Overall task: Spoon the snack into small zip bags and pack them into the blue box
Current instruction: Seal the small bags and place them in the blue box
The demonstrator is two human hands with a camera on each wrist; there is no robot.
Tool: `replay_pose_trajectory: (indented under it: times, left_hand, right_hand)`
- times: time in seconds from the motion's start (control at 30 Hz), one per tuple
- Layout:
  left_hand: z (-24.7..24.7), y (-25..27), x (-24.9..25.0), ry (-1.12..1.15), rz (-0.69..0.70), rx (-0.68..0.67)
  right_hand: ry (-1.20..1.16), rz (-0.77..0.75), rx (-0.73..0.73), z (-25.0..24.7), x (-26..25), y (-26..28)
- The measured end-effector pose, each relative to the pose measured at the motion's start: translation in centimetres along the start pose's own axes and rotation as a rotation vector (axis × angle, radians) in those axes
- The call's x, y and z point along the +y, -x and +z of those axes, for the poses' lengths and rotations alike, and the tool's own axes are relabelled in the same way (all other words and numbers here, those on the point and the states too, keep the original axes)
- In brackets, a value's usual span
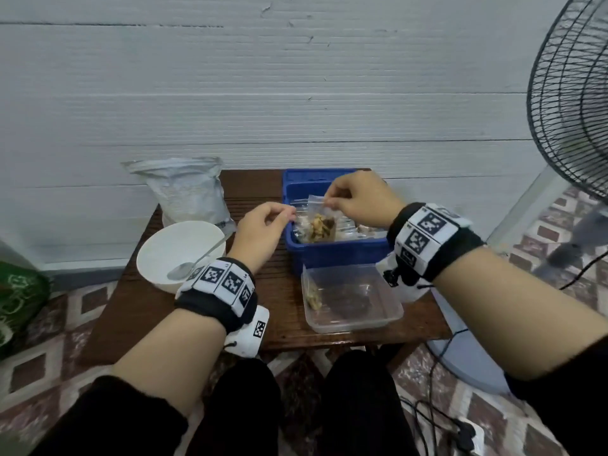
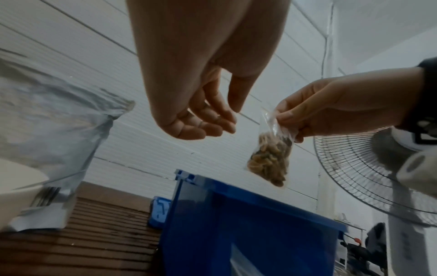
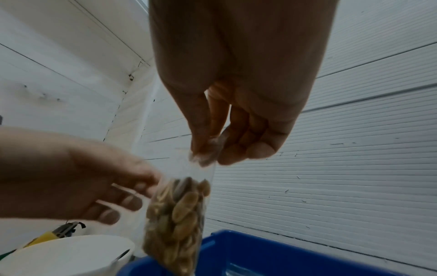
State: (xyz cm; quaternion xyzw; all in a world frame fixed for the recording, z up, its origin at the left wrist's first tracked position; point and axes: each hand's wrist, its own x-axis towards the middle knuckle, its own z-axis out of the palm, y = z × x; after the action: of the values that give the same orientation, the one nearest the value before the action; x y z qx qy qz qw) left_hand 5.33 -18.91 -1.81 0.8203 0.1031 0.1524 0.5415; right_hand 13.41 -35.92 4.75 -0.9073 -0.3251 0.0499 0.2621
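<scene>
Zip bag hangs from the right hand, directly over the blue box, bottom end just above the packed bags already lying inside it. Right hand pinches the bag's top edge between thumb and fingertips, remaining fingers curled in toward the palm; wrist is raised above the box's far half, palm facing down. Left hand sits just beside the bag on its left, over the box's left rim, not touching the plastic in the left wrist view: fingers loosely bent, hanging down, holding nothing. In the right wrist view those fingers look very close to the bag's side, contact unclear due to blur. Bag itself is small, clear, roughly the lower two thirds filled with tan oblong snack pieces plus some darker ones; the top strip is empty and crinkled where it's pinched. It hangs near vertical, slightly tilted. White bowl with a metal spoon resting in it sits left of the box on the wooden table; a clear plastic container sits in front of the box, a little snack along its left wall. Silver pouch stands behind the bowl.
</scene>
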Motion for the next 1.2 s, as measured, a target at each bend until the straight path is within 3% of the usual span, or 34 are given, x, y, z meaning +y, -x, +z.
replay_pose_trajectory:
  times: [0.27,0.43,0.57,1.0,1.2]
  left_hand:
    - [0.9,-3.7,-4.4,-0.026,-0.271,-0.008]
    - [1.6,-4.9,-5.9,0.014,-0.341,-0.043]
    - [1.8,-5.4,-6.3,0.064,-0.358,-0.042]
    - [2.0,-5.2,-6.9,0.106,-0.387,-0.05]
    - [1.8,-4.7,-6.5,0.079,-0.386,-0.071]
  right_hand:
    - [0.258,-0.004,-0.374,0.8,0.8,-7.9]
    - [0.383,0.0,-0.621,3.9,1.7,-11.6]
    - [0.352,0.05,-0.761,5.6,2.3,-13.4]
    - [0.388,0.148,-0.852,7.7,2.2,-14.7]
    - [0.336,0.12,-0.789,6.2,1.5,-14.2]
